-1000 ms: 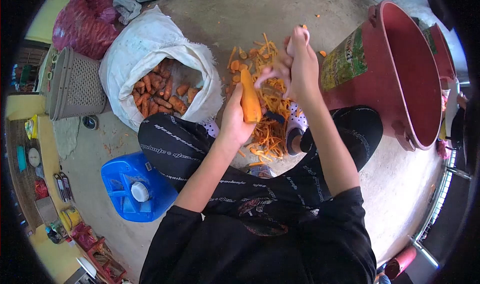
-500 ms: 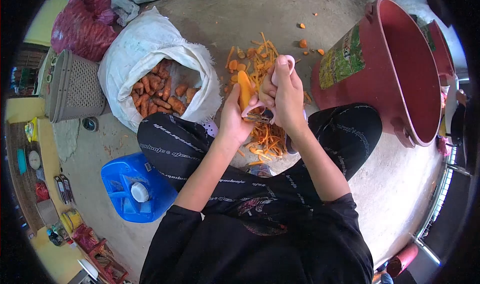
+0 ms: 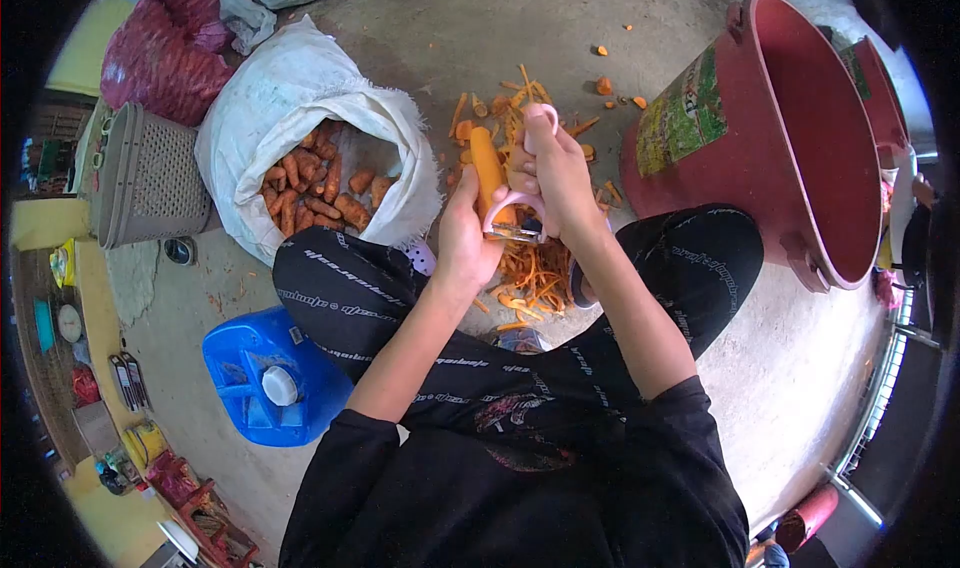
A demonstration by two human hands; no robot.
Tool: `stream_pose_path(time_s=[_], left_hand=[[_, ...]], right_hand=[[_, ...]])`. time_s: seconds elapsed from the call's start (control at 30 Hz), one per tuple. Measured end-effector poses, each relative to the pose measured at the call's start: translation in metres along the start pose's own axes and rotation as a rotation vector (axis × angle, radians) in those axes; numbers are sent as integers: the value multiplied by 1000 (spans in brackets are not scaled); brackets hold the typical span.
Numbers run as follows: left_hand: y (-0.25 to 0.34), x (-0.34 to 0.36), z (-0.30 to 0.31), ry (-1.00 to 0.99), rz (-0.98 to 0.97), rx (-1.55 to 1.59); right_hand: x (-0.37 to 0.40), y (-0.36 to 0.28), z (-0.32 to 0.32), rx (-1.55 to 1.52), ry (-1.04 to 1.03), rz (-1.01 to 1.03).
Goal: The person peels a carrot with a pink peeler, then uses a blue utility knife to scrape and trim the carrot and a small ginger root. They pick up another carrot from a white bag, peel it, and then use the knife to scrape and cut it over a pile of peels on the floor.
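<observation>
My left hand (image 3: 468, 236) is closed around a peeled orange carrot (image 3: 486, 163), which points away from me between my knees. My right hand (image 3: 553, 183) grips a pink peeler (image 3: 541, 118) by its handle, the loop at the handle's end showing above my fist. The peeler's metal blade (image 3: 515, 233) lies across the near end of the carrot, close to the left fingers. Below and beyond both hands, a heap of carrot peelings (image 3: 535, 278) covers the floor, with cut carrot ends among them.
To the left, an open white sack (image 3: 300, 78) holds several unpeeled carrots (image 3: 322, 183). A blue jerrycan (image 3: 270, 378) stands by my left knee. A large red bucket (image 3: 690, 128) is at the right. A grey basket (image 3: 155, 178) and red mesh sacks (image 3: 165, 58) sit at far left.
My right hand has moved slightly up and left with the peeler, whose blade now shows more plainly. The carrot, still in my left hand, has shifted a little and stands more exposed.
</observation>
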State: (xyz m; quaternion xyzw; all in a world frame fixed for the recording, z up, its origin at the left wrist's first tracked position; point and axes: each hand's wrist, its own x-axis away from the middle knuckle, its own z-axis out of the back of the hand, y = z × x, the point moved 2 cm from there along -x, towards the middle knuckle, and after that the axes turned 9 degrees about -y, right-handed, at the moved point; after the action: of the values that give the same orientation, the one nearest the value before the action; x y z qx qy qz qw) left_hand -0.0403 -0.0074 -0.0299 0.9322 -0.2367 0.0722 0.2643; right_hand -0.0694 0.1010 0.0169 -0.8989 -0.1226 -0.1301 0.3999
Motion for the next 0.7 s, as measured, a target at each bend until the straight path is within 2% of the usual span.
stream_pose_path(time_s=[0.27, 0.33, 0.43, 0.5, 0.57, 0.6, 0.7], left_hand=[[4, 0, 3, -28, -40, 49], [5, 4, -8, -12, -38, 75], [7, 6, -11, 81, -38, -50], [1, 8, -3, 63, -31, -174], [-1, 12, 0, 86, -9, -240], [-6, 12, -2, 116, 14, -239], [-10, 11, -7, 98, 58, -300]], right_hand=[[-11, 5, -5, -111, -14, -66], [-14, 4, -7, -81, 29, -22], [-17, 1, -5, 3, 35, 37], [-25, -4, -3, 75, 31, 99], [-44, -11, 3, 150, 36, 180], [-57, -11, 9, 98, -28, 172], [-94, -17, 17, 157, 49, 268]])
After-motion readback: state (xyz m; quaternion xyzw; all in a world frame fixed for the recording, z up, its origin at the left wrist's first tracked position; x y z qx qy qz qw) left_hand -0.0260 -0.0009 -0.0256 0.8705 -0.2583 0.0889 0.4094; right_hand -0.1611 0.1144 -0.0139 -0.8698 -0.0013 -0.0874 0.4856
